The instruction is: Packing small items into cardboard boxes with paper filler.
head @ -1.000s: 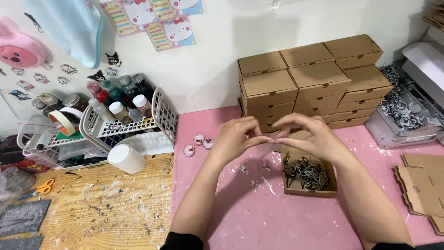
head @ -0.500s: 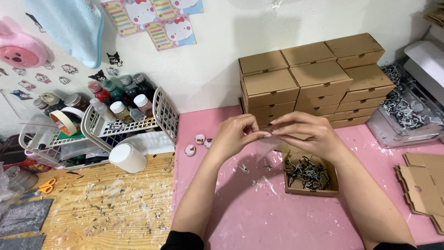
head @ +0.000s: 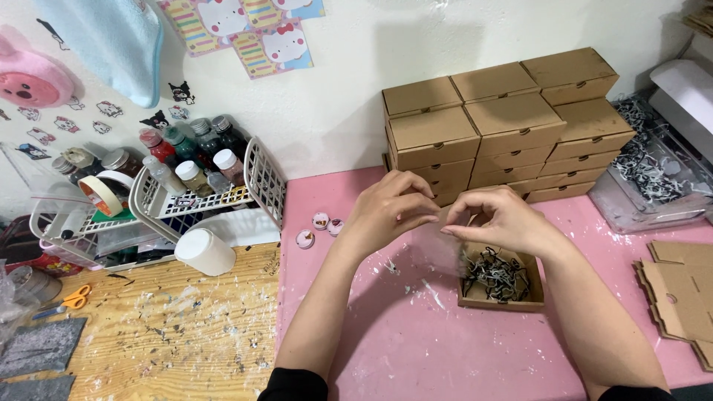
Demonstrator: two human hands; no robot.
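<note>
Your left hand [head: 386, 212] and right hand [head: 499, 219] are raised together over the pink, paint-flecked table mat [head: 416, 334], fingertips almost meeting just above and to the left of the small open brown cardboard box [head: 499, 301]. Both hands have the fingers curled inward and pressed toward the thumbs in a pinching posture; a thin, clear, near-invisible film appears to hang between and below them, but you cannot tell for certain what each hand pinches. The open box lies on the mat directly below your right hand and holds a tangle of black and pale shredded paper filler [head: 496, 271]. Behind the open box, against the white wall, stands a stack of closed brown cardboard boxes [head: 505, 126]. To the right of the open box lie flat, unfolded cardboard blanks [head: 679, 297], and behind those a clear plastic tub [head: 653, 178] of the same shredded filler. To the left of the open box, three small round badges [head: 321, 226] lie on the mat near your left wrist. Further left is a white plastic basket rack [head: 186, 200] holding capped paint bottles, with a white cylindrical cup [head: 204, 252] lying beside it on the wooden board, and orange-handled scissors [head: 67, 301] well apart at the far left.
</note>
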